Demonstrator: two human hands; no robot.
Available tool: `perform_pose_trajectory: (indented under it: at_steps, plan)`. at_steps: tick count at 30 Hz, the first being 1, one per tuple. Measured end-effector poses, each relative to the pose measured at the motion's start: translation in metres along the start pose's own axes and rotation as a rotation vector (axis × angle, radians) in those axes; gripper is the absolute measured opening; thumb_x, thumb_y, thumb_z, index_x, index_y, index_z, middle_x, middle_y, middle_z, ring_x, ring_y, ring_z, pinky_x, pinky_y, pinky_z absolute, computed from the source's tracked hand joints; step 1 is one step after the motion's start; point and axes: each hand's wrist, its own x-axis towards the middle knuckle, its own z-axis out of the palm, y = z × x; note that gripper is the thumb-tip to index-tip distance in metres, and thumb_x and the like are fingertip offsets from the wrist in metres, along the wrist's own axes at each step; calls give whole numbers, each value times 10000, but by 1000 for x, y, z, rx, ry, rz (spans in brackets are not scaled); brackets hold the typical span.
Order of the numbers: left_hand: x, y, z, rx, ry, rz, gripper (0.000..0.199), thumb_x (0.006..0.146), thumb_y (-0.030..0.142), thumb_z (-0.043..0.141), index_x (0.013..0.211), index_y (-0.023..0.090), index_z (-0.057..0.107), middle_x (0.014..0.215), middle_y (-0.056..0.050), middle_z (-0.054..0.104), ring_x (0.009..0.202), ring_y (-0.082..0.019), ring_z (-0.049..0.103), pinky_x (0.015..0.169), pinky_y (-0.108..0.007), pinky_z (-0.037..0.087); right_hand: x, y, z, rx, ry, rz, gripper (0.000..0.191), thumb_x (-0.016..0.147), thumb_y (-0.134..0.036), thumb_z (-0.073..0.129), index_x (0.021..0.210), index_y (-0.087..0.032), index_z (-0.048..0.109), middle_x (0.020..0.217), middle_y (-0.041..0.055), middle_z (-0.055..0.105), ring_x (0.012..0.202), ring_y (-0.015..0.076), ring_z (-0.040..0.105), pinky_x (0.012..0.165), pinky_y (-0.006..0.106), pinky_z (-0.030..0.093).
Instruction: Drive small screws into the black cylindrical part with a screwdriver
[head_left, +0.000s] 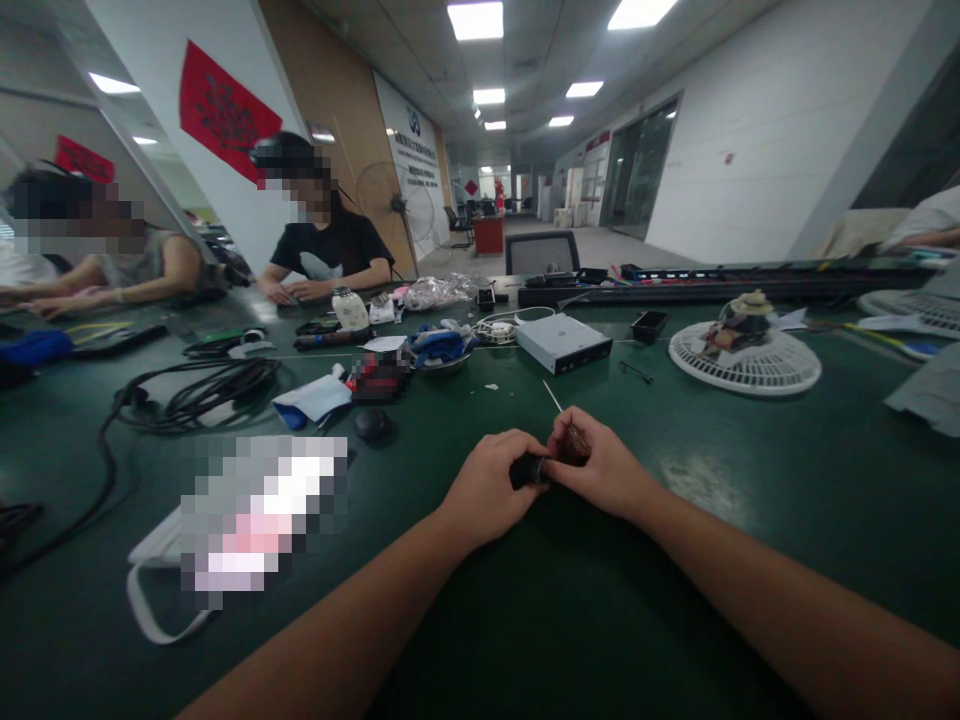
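Observation:
Just above the green table, my left hand [499, 483] is closed around a small black cylindrical part [529, 470] whose exact kind I cannot make out. Close against it, my right hand [600, 462] grips the brown handle of a screwdriver [576, 443], its thin shaft pointing up and away to the left. The right thumb and fingertips also reach the near end of the black part. Beyond the hands sits a silver optical disc drive [564, 342]. A black rounded object like a computer mouse [372, 425] lies to the left.
At right stands a white fan grille with a motor [745, 355]. Black cables [202, 395] coil at left, near a pixelated device with a white strap [161, 540]. A bowl with blue cloth [442, 345] is farther back. Two people [322, 245] sit across at left.

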Motion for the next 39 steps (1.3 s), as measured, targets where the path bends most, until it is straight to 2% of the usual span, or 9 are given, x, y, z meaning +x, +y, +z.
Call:
perform_pose_trajectory:
  at_steps: [5, 9, 13, 16, 20, 27, 33, 39]
  plan:
    - [0, 4, -1, 43, 23, -22, 313, 761, 136, 728, 1045, 249, 660, 1068, 0, 697, 1019, -203, 625, 960, -394, 442, 0, -4, 0, -58, 32, -4, 257, 793, -228, 711, 930, -226, 493, 852, 0, 641, 721, 158, 613, 643, 293, 498]
    - [1, 2, 0, 89, 109, -89, 281, 774, 160, 722, 1036, 246, 670, 1038, -7, 705, 994, -212, 637, 945, -411, 466, 1, -2, 1, -57, 111, -11, 155, 917, -329, 599, 1011, -217, 547, 836, 10, 649, 697, 156, 611, 623, 292, 483]
    - [2, -5, 1, 76, 219, -179, 307, 749, 144, 732, 1037, 235, 676, 1025, -16, 712, 978, -206, 654, 932, -386, 499, 2, 1, -1, 155, 184, 8, 331, 992, -480, 460, 1114, -202, 594, 844, 43, 684, 675, 169, 630, 570, 292, 474]
    - [2, -10, 1, 49, 273, -242, 286, 763, 144, 707, 1037, 220, 672, 1027, -27, 711, 958, -196, 663, 893, -363, 524, 2, 2, -5, 258, 252, -20, 424, 988, -527, 447, 1017, -177, 686, 798, 56, 682, 655, 171, 622, 558, 293, 460]
    - [2, -10, 0, 31, 274, -285, 275, 759, 158, 713, 1025, 212, 674, 1018, -34, 714, 955, -203, 668, 889, -375, 534, 0, 3, -9, 309, 209, -17, 382, 971, -455, 502, 887, -168, 739, 713, 53, 689, 644, 183, 626, 592, 309, 461]
    - [1, -7, 0, 18, 234, -246, 308, 772, 199, 721, 1075, 228, 673, 1053, -38, 715, 980, -210, 666, 902, -394, 537, 0, -4, -8, 229, 129, -1, 273, 933, -324, 514, 870, -184, 741, 726, 46, 712, 651, 177, 633, 583, 300, 444]
    - [2, -7, -1, 25, 244, -257, 289, 757, 187, 726, 1041, 217, 678, 1023, -38, 717, 946, -207, 669, 877, -388, 544, -2, -6, -10, 215, 77, 2, 296, 917, -299, 491, 793, -179, 730, 671, 46, 710, 641, 183, 632, 621, 315, 455]
    - [2, -7, 0, 15, 186, -231, 314, 750, 180, 732, 1056, 230, 681, 1040, -26, 720, 976, -208, 669, 912, -394, 528, 0, -5, -9, 276, 152, 18, 281, 911, -295, 491, 815, -179, 728, 686, 50, 708, 636, 186, 626, 586, 310, 448]
